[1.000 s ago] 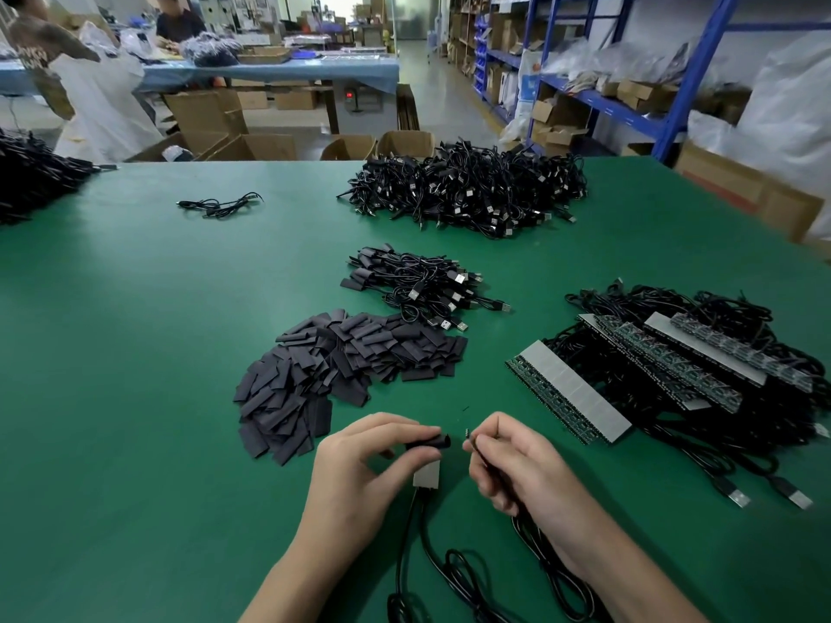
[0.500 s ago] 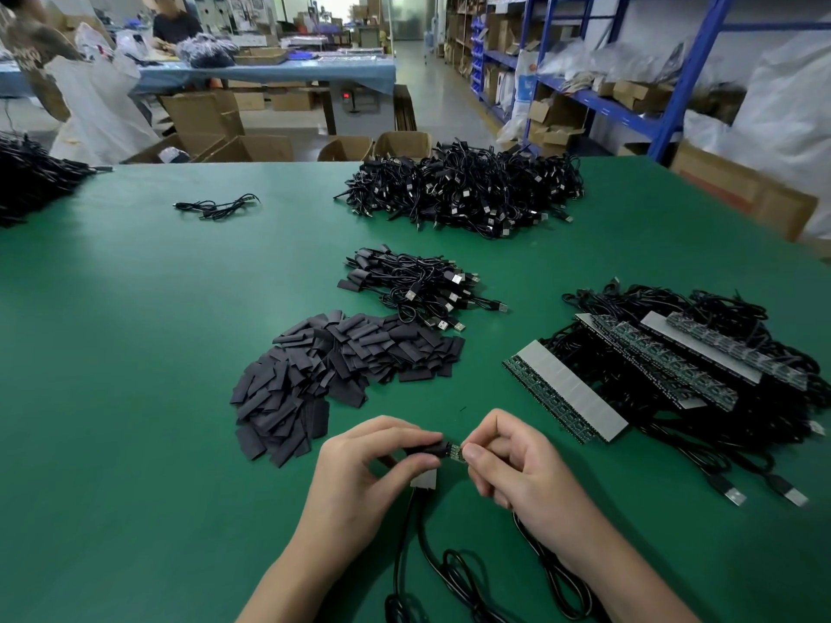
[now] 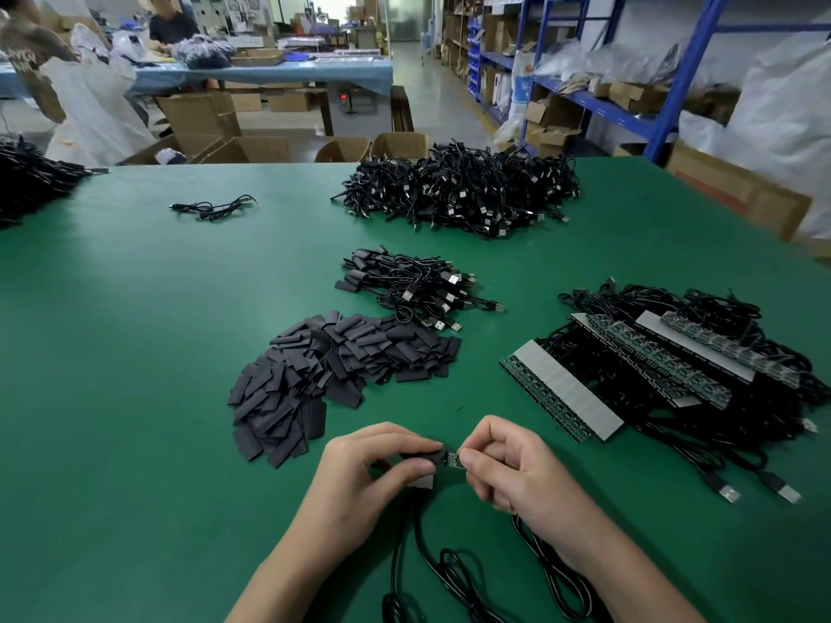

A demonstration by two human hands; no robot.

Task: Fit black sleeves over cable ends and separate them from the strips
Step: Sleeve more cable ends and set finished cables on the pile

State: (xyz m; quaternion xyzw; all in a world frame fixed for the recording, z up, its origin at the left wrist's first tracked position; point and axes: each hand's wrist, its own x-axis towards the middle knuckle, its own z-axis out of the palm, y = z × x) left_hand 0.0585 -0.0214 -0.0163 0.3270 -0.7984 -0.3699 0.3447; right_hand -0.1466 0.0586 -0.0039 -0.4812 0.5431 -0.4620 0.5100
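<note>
Holding black sleeve [image 3: 420, 456] at cable end [image 3: 451, 459].
Pinching sleeve with left hand [image 3: 364, 474], end (perhaps a board) with right hand [image 3: 512, 469].

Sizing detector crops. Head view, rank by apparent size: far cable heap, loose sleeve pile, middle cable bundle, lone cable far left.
1-2. far cable heap and loose sleeve pile look alike; heap sits farther, so unranked.
3. middle cable bundle
4. lone cable

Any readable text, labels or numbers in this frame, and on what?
None can be read.
Pale lettering on the brown shirt at far left: too blurred.
Blue print on the white sack by the blue metal shelving: too blurred.
</note>
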